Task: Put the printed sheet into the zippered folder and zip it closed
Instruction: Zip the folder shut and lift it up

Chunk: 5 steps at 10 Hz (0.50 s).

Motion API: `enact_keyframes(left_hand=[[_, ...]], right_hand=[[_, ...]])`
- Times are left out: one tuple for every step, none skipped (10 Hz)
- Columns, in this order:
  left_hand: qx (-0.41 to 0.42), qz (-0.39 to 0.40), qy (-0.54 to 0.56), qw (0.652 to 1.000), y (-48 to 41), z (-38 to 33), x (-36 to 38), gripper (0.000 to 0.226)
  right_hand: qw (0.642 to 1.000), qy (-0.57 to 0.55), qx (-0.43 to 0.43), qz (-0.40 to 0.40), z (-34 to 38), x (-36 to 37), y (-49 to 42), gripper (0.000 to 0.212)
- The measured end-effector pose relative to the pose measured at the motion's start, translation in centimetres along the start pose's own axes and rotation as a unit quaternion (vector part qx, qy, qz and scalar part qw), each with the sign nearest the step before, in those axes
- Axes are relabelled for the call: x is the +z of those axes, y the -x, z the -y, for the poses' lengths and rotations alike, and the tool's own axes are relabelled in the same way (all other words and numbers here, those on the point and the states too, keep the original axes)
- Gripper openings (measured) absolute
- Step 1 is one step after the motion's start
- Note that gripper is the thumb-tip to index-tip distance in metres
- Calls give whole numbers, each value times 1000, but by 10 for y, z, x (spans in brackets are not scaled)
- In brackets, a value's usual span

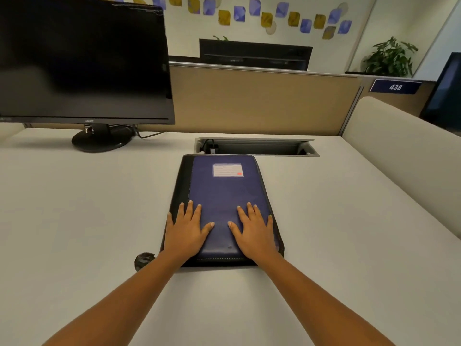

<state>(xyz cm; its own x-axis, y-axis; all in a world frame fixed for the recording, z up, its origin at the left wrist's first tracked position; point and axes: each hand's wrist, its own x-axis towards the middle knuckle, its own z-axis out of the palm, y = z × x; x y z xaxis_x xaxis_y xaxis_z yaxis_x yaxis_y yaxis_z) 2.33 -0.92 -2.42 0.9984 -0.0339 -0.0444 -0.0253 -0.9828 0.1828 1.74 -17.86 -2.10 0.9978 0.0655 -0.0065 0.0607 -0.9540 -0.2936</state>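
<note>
Both hands, left (185,231) and right (254,232), press flat with fingers spread on the closed blue-and-black zippered folder (224,193) on the white counter (349,245); its label (227,170) is unreadable; a blue sign (395,87) reads "438".

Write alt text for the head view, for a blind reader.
A person's left hand and right hand rest flat on a closed blue zippered folder lying on a pale desk. A dark monitor stands behind, to the left.

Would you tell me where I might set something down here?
Bare desk lies right of the folder up to the side partition, and left of it before the monitor. Crowded: cable tray behind the folder, dark object at its near-left corner.
</note>
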Motion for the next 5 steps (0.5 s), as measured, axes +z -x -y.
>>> enact_keyframes(left_hand=[[1,-1,-5,1000,-1,0,2,69],[0,-3,-3,1000,-2,-3,3,69],[0,-5,3,1000,-4,-4,3,69],[0,-9,-3,1000,-4,-5,4,69],[1,-10,-7,1000,-4,-5,4,69]], right_hand=[[1000,10,-4,3,-1,2,-2,60],[1000,4,-6,-4,-4,2,-4,60],[1000,0,-7,-5,-5,2,-6,60],[1000,3,-6,-4,-6,1,-8,60],[1000,5,-6,-3,-6,2,-8,60]])
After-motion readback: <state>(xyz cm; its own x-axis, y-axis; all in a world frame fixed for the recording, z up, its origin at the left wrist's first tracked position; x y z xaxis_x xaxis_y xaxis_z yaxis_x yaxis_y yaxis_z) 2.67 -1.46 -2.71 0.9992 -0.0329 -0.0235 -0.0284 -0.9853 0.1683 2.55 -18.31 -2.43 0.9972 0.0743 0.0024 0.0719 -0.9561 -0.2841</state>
